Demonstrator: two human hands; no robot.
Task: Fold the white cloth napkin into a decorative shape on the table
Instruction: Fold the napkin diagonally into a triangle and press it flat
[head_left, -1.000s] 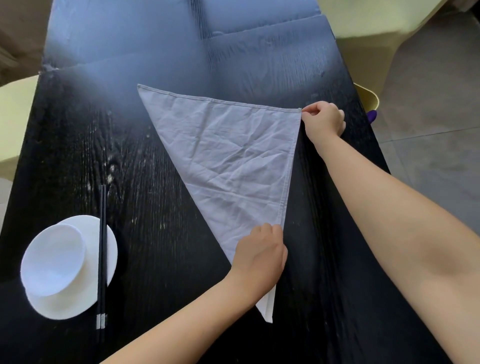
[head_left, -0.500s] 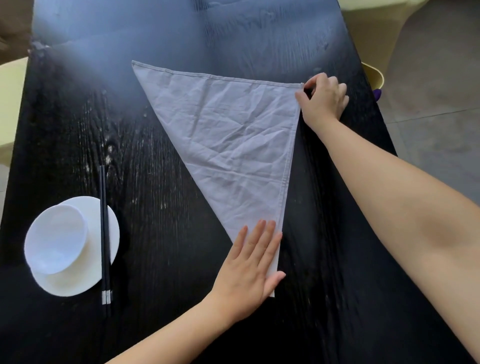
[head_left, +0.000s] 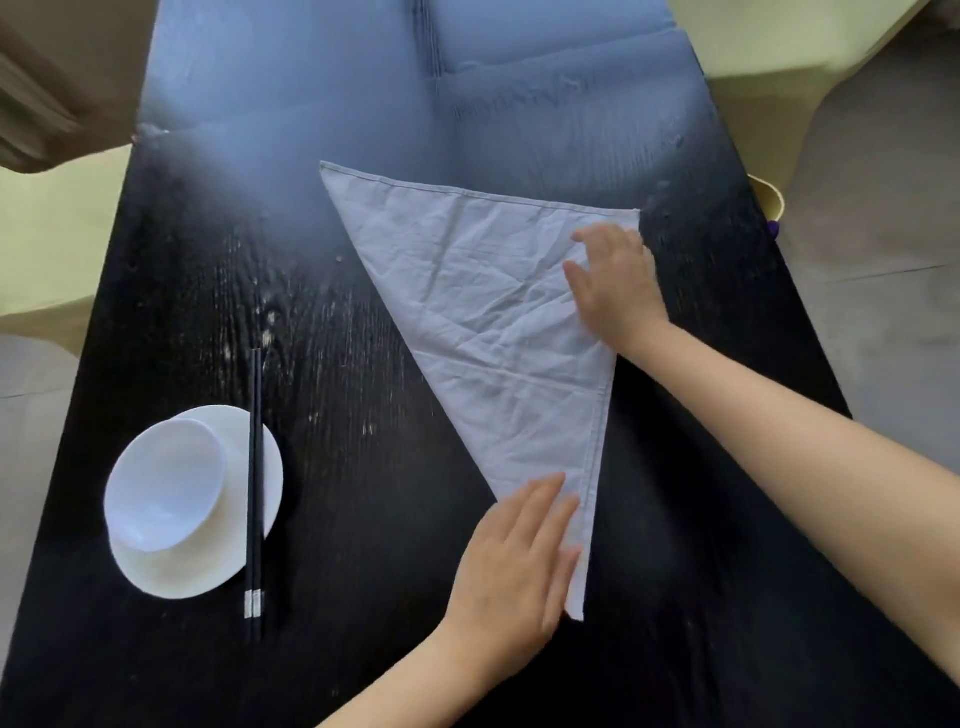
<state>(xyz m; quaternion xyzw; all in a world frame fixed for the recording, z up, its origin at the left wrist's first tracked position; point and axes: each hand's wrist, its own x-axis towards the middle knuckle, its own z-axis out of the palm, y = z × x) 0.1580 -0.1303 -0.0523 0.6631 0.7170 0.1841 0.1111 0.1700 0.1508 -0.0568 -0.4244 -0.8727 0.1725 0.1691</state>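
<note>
The white cloth napkin (head_left: 488, 322) lies flat on the black table (head_left: 363, 519), folded into a triangle with one point toward me and a long hemmed edge at the far side. My left hand (head_left: 514, 561) rests flat, fingers spread, on the near point of the napkin. My right hand (head_left: 613, 283) lies palm down with fingers apart on the far right part of the cloth, just inside its right corner. Neither hand grips the fabric.
A white bowl (head_left: 163, 483) sits on a white plate (head_left: 208, 566) at the near left, with a pair of black chopsticks (head_left: 255, 488) laid across the plate's right side. Pale yellow chairs (head_left: 47, 249) stand beside the table on both sides.
My right hand let go of the far right corner and moved inward, flat onto the cloth. My left hand stays flat on the near point.
</note>
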